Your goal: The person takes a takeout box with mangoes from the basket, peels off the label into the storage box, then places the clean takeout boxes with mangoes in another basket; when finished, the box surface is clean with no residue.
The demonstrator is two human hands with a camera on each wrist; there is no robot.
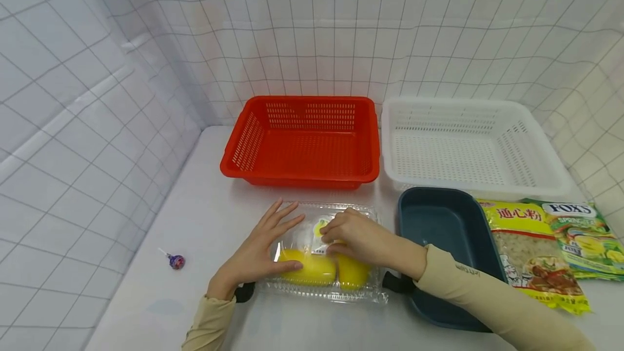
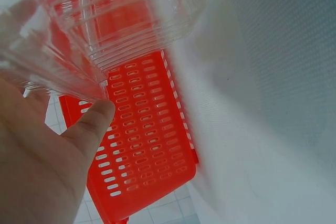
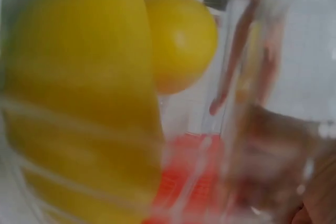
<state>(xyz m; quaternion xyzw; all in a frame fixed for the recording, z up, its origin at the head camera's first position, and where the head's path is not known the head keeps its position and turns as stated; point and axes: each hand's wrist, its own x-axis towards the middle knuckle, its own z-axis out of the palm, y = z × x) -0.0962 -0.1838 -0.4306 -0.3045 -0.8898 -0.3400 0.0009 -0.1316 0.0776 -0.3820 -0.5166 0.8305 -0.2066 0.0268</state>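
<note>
A clear plastic clamshell box point(image 1: 298, 236) lies on the table with yellow fruit point(image 1: 307, 268) inside, and two pieces show large in the right wrist view. On its lid is a white label point(image 1: 319, 248) with a yellow picture. My left hand point(image 1: 265, 248) rests on the box's left side, fingers spread and thumb over the front fruit. My right hand point(image 1: 358, 237) is over the lid with bent fingers at the label's right edge; whether they pinch it is hidden. Through the plastic, the right wrist view is blurred.
A red basket point(image 1: 299, 180) stands behind the box, a white basket point(image 1: 480, 188) to its right. A dark blue tray point(image 1: 439, 221) sits beneath my right forearm. Two food packets point(image 1: 541, 253) lie at the far right. A wrapped lollipop point(image 1: 176, 261) lies at left.
</note>
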